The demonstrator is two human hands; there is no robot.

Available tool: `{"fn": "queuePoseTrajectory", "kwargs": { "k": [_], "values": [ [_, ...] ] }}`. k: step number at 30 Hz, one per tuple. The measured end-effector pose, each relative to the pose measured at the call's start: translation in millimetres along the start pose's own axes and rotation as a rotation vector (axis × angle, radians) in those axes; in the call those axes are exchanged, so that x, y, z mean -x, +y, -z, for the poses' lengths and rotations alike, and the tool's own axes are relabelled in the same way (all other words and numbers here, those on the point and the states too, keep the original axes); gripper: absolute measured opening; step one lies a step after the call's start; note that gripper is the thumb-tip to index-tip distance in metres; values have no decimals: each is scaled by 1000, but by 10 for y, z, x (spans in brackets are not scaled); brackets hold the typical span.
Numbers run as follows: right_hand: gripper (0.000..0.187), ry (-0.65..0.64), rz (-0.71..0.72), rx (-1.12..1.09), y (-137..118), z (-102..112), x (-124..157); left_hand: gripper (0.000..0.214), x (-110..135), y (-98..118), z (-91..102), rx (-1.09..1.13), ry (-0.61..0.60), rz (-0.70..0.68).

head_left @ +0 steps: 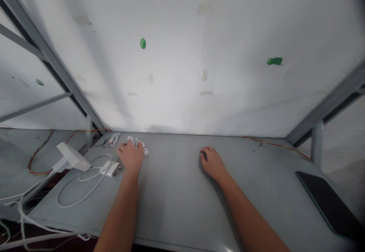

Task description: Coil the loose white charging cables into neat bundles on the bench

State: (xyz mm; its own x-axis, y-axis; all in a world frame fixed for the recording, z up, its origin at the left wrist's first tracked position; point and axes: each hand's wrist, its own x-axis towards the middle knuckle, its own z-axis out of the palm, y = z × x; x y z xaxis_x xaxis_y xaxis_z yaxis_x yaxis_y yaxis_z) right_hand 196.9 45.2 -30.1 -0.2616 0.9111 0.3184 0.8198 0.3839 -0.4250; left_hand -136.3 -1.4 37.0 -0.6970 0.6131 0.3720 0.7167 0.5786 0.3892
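The left hand [130,157] lay with its fingers curled onto a tangled bundle of thin white cord [138,144], though whether they gripped it I cannot tell, and to its left on the grey metal tabletop [171,206] sat a boxy white plastic charger [72,157], a looped white cable [58,195] and a small white adapter [110,168]. A hard tug on the cord could have snagged that cable and dragged the charger over the table edge. The open, empty right hand [213,163] rested well apart, and a careless sweep of that arm could have knocked the flat black tablet [327,202] at the far right
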Motion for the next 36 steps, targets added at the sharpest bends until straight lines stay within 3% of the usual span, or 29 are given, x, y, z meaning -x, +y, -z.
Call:
{"fn": "queuePoseTrajectory", "kwargs": {
  "k": [2,3,7,10,12,15,18,20,25,36],
  "values": [
    [24,-1,-2,3,-6,-4,1,45,2,-42,-20,-50,17,28],
    [25,-4,-5,5,-14,0,2,45,15,-34,-45,-41,-33,38],
    [27,-12,-17,15,-62,51,11,39,87,113,-178,129,-401,84],
    [27,-1,-20,-11,-102,85,17,23,198,273,-253,294,-533,41],
    [27,17,-22,-91,-141,82,18,27,340,393,-277,413,-616,-25],
    [27,29,-40,-347,-246,44,24,35,632,580,-303,717,-812,-84],
    [32,-31,-116,-657,-397,15,37,40,900,714,-347,1291,-1175,-37],
    [37,-59,-168,-794,-488,22,41,44,1014,755,-384,1458,-1316,9],
    [43,-42,-237,-922,-569,40,26,45,1117,771,-447,1466,-1401,80],
    [46,2,-459,-1293,-535,-30,32,52,1227,822,-502,1274,-1308,-61]
  ]
}}
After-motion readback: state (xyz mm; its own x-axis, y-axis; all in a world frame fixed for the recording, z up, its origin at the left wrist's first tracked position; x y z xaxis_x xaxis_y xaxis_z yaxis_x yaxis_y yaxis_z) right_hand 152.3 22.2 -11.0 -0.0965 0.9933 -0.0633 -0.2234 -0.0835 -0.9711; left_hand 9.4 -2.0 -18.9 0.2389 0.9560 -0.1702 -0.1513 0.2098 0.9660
